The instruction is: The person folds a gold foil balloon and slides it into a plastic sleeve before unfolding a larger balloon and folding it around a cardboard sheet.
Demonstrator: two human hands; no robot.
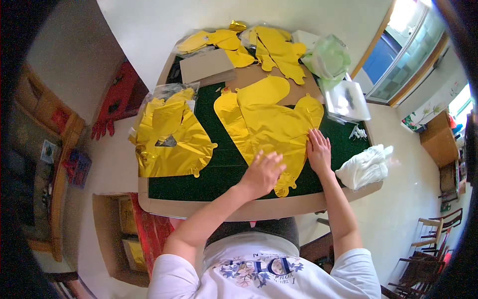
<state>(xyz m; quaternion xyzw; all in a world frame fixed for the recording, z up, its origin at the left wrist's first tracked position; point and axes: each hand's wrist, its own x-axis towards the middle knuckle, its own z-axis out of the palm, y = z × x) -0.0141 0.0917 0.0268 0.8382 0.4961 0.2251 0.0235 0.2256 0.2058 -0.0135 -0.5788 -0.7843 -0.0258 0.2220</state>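
Yellow foil (276,119) lies on the green surface (214,184), mostly ahead of both hands, its long axis running away from the person. The right hand (319,150), flat, rests at its right edge; the left hand (264,174) (blurred, contact unclear), fingers loosely spread, is nearer its lower tip.

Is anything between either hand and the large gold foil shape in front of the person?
Nothing visible is: the left hand is over the lower part of the gold foil shape, and the right hand is at its right edge.
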